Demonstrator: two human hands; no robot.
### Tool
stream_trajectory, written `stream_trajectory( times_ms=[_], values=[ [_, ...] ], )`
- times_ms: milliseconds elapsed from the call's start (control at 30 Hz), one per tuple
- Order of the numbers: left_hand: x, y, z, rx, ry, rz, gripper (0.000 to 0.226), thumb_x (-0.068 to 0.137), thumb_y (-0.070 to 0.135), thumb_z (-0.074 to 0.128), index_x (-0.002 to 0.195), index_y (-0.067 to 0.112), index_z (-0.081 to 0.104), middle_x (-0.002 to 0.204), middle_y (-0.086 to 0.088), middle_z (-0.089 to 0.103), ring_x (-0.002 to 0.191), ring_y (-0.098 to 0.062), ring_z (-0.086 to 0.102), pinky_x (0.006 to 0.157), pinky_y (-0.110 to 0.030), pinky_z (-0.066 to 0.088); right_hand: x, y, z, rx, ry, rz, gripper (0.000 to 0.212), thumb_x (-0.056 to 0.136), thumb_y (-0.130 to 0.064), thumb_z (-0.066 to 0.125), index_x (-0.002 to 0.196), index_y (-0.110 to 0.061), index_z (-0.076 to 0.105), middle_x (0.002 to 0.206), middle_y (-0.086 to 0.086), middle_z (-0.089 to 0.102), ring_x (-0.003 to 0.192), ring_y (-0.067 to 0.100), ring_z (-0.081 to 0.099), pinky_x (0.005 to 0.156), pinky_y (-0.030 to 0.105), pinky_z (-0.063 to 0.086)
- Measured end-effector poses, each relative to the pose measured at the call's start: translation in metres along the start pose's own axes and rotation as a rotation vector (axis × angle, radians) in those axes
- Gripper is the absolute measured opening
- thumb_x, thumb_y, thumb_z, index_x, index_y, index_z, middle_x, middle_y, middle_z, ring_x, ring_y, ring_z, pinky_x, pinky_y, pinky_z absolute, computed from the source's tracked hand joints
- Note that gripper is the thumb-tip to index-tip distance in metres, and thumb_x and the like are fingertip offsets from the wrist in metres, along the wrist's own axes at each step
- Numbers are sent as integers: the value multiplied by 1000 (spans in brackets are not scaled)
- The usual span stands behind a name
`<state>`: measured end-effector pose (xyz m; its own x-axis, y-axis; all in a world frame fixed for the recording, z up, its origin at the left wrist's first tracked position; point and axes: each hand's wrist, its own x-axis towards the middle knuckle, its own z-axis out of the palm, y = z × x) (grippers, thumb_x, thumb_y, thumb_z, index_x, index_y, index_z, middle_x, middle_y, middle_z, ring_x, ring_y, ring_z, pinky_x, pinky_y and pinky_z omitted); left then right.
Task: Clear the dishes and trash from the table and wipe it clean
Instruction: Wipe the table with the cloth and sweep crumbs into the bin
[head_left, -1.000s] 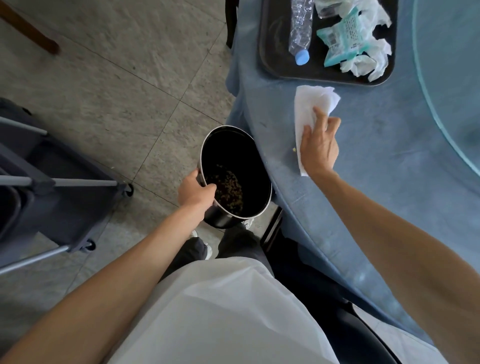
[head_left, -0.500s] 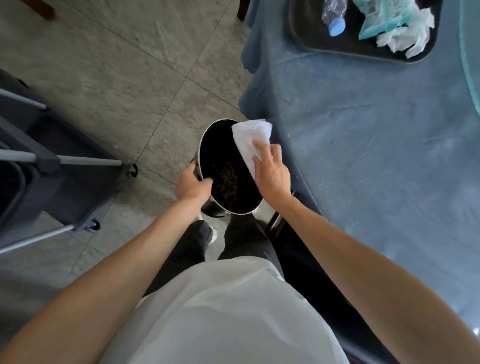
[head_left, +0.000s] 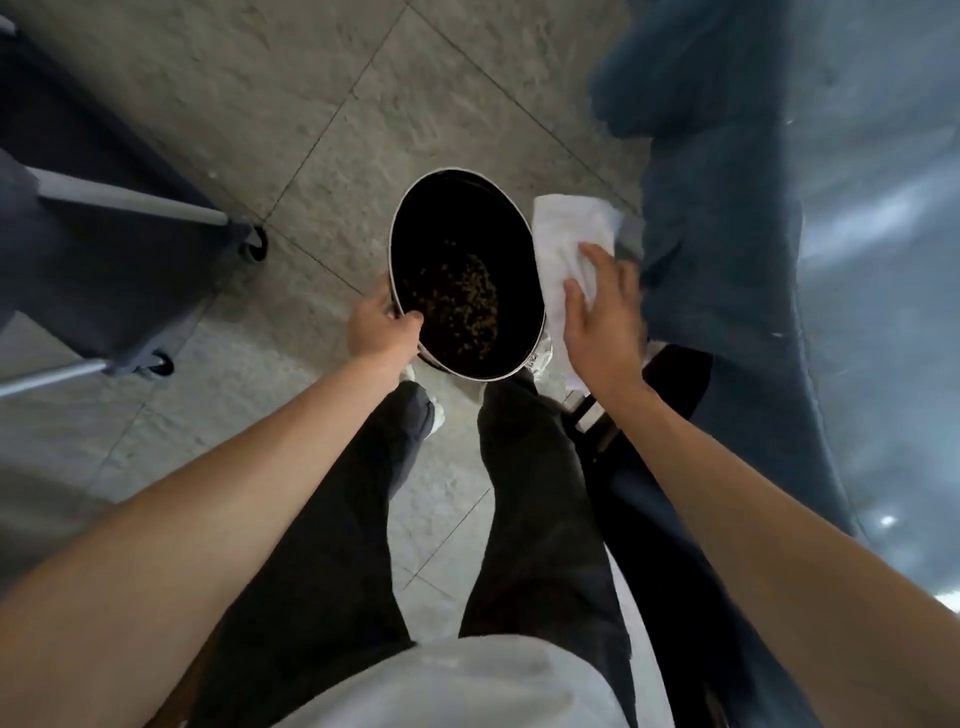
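Looks like a restaurant dining room: big grey stone floor tiles (head_left: 291, 93), a table draped in a blue tablecloth (head_left: 779, 260), and a wheeled bussing cart (head_left: 104, 249) parked nearby.

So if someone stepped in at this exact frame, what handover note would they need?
Left hand: grips the rim of the round black metal bin, held over the tiled floor beside the table.
Right hand: fingers straight, carrying the white folded cloth just right of the bin, next to the hanging blue tablecloth.
Done: brownish crumbs lie in the bin's bottom.
Left: the tabletop is mostly out of view and blurred, so check it for dishes, trash and unwiped areas, then finish wiping.
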<state>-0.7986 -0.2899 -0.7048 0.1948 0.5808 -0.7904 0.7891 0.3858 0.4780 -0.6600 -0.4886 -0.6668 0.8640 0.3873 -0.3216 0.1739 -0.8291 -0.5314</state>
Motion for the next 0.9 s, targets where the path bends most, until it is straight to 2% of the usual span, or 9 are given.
stream_trajectory(
  times_ms=[100,167,267,433,500,567,667,800,900],
  values=[
    [60,-36,18,-8,-3,-35,30,83,1,69,98,27,71,86,9,71,90,-23,74,83,-47,64,15,21,59,9,-11,-10,41,107,-32,50,146,-20,51,139,8,49,108,18,56,80,26,40],
    [99,-61,31,-3,-25,-42,34,80,2,68,96,32,73,86,11,74,86,-20,75,80,-46,64,22,35,97,15,-18,-7,40,107,-31,51,145,-19,52,139,7,51,102,8,53,79,24,39],
    [149,-96,51,13,-68,-57,49,73,5,66,113,33,74,90,14,78,86,-15,77,81,-43,64,32,56,148,20,-50,-5,40,107,-30,51,145,-16,52,138,7,51,96,-9,40,79,24,41],
    [206,-140,68,-61,-158,-65,71,72,-5,60,133,31,66,120,3,75,104,-16,74,83,-45,64,46,92,207,17,-98,6,40,106,-29,51,145,-17,51,141,4,50,104,-10,40,85,25,41],
    [216,-151,72,-113,-172,-78,76,75,-12,57,139,29,62,121,5,75,100,-15,74,74,-37,64,48,103,218,7,-102,2,40,106,-29,52,143,-17,52,141,3,51,107,-9,41,87,23,41],
    [222,-163,74,-148,-166,-88,79,78,-18,56,143,27,59,119,6,75,93,-13,74,67,-30,61,49,111,226,-3,-118,-12,39,105,-29,53,142,-16,53,139,3,52,107,-10,41,84,12,39],
    [228,-182,74,-153,-168,-81,82,78,-22,53,142,29,59,106,11,78,86,-11,73,68,-31,61,49,118,232,-12,-136,-35,38,105,-28,54,141,-15,54,137,5,54,103,-12,40,80,-4,34],
    [229,-183,73,-106,-185,-53,85,77,-24,47,143,29,58,106,8,74,78,-2,67,60,-16,52,46,111,232,-21,-128,-26,38,105,-28,55,141,-15,54,137,5,54,102,-16,36,79,-5,33],
    [222,-163,69,-54,-223,-147,74,86,-12,49,144,34,55,100,7,69,71,-6,61,63,-21,49,42,95,223,-10,-121,-19,38,104,-27,54,140,-15,54,138,5,54,100,-20,36,80,-6,32]
  ],
)
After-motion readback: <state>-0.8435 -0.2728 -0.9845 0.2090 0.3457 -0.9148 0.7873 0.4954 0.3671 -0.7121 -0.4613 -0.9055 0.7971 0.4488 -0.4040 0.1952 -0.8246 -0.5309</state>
